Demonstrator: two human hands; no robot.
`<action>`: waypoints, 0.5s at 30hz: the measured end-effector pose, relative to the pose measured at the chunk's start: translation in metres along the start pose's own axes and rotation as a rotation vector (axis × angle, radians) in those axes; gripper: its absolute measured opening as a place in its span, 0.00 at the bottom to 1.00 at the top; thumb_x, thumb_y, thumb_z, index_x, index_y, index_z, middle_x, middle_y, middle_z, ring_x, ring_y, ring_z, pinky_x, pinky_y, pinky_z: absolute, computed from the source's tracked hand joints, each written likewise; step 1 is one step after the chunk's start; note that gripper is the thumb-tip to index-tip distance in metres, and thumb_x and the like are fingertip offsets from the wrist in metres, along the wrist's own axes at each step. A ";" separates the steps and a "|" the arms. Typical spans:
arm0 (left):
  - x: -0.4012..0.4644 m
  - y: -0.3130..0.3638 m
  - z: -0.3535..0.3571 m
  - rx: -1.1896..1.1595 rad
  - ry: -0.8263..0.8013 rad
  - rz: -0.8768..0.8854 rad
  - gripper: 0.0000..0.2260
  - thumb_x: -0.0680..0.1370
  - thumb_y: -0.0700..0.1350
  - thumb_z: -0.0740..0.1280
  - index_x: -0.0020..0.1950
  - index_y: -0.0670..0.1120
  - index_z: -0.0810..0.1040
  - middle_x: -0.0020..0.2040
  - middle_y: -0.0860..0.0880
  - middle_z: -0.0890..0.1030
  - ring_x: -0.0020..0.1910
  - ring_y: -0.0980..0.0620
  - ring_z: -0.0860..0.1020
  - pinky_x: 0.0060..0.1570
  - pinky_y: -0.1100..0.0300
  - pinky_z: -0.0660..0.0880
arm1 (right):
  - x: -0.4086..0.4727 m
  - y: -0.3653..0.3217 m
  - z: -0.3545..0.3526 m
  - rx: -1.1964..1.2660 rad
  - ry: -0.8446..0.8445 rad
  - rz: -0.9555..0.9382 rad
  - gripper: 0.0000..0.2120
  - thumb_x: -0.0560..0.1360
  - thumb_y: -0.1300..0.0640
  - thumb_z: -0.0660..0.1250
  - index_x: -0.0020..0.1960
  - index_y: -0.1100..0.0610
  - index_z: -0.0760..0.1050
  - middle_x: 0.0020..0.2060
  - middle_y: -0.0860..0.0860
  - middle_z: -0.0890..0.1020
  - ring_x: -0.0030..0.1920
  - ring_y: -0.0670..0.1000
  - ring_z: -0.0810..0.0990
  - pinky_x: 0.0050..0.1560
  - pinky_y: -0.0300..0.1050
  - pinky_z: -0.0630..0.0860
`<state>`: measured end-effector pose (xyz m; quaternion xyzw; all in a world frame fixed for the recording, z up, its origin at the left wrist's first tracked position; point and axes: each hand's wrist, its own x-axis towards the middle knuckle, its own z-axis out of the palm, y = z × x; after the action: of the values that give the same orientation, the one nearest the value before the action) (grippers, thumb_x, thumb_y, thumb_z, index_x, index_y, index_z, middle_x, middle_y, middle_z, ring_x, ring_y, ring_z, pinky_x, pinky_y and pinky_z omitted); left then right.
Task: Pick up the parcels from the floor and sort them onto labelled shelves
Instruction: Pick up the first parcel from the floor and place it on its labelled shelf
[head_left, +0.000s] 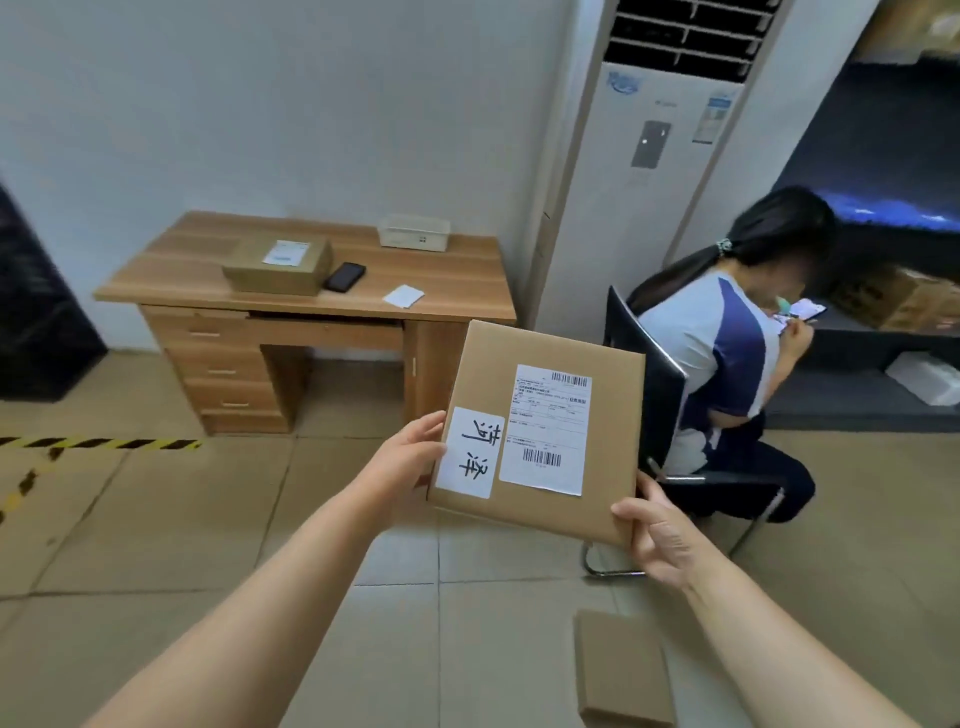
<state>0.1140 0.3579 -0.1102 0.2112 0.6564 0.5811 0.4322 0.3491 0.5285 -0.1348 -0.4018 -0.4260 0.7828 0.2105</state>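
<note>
Head view: both hands hold a flat parcel (540, 431) in the air above the floor (156, 519), the left hand (402, 457) clamped on its left edge and the right hand (657, 532) on its lower right corner. A second parcel (621, 667) lies on the floor below; a third box (278, 262) sits on the bench (208, 280) beside a phone (344, 276).

The room was lit evenly and soft, w/ cool daylight tone; no hard shadows on the floor (156, 545). The wall (260, 104) looked pale and a bit washed. The shelf (883, 156) at right was dim, w/ one blue glare strip. The wide lens bent the edges; the air conditioner (649, 182) leaned. Whole picture was slightly blurred, esp. corners.
</note>
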 end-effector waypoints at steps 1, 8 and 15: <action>-0.002 0.000 -0.027 -0.009 0.036 -0.001 0.23 0.76 0.36 0.60 0.68 0.53 0.71 0.63 0.56 0.77 0.52 0.59 0.80 0.40 0.63 0.75 | 0.009 0.004 0.027 -0.008 -0.029 0.006 0.33 0.67 0.73 0.61 0.70 0.55 0.62 0.50 0.55 0.81 0.46 0.53 0.80 0.41 0.42 0.79; -0.036 0.002 -0.191 -0.090 0.290 0.036 0.22 0.76 0.34 0.59 0.66 0.54 0.71 0.51 0.62 0.79 0.48 0.60 0.79 0.37 0.65 0.74 | 0.066 0.042 0.201 -0.123 -0.245 0.052 0.31 0.69 0.75 0.59 0.70 0.58 0.63 0.51 0.57 0.81 0.48 0.54 0.80 0.43 0.40 0.81; -0.085 -0.018 -0.307 -0.169 0.572 0.053 0.22 0.76 0.34 0.58 0.65 0.54 0.71 0.55 0.59 0.80 0.46 0.62 0.81 0.35 0.66 0.74 | 0.096 0.080 0.347 -0.243 -0.489 0.144 0.30 0.70 0.76 0.56 0.68 0.57 0.64 0.54 0.59 0.80 0.42 0.49 0.85 0.35 0.37 0.80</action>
<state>-0.0861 0.1094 -0.1148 0.0193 0.6950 0.6808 0.2304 0.0128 0.3760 -0.1358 -0.2526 -0.5254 0.8125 -0.0043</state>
